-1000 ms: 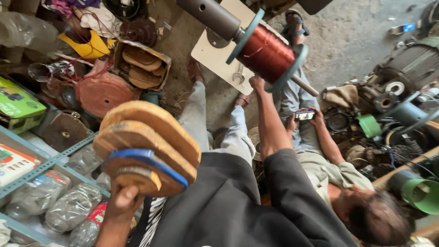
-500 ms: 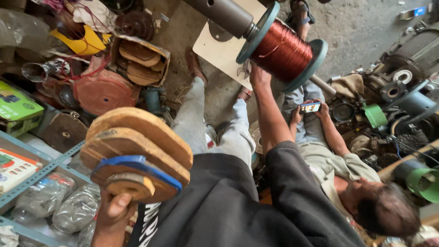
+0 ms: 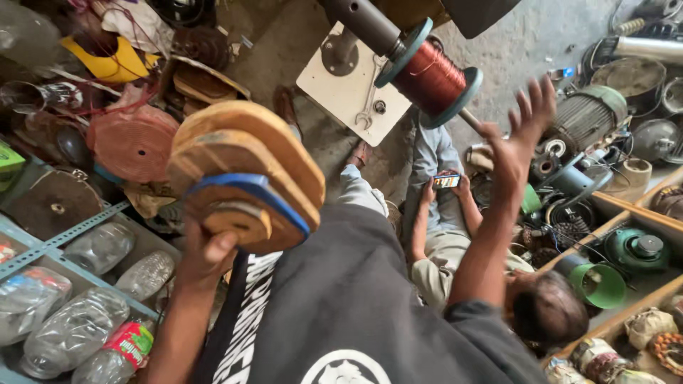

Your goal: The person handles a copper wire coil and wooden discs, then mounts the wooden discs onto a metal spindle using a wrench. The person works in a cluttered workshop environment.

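My left hand [image 3: 203, 256] grips a stepped wooden coil former [image 3: 245, 174], several oval wooden plates stacked together with a blue band around one of them. It is held up at chest height. My right hand [image 3: 519, 131] is raised with its fingers spread and holds nothing. It hovers just right of a spool of copper wire [image 3: 429, 75] with teal flanges, mounted on a dark metal shaft [image 3: 363, 25] above a white base plate [image 3: 341, 89].
Another person sits on the floor below, holding a phone [image 3: 447, 180]. Clear plastic bottles [image 3: 92, 313] lie on a blue metal rack at the left. Old motors [image 3: 594, 117], a green funnel [image 3: 596, 283] and wooden trays of parts crowd the right.
My right hand has come off the copper spool and swung out to the right with its fingers spread. The wooden former has shifted a little rightward in view.
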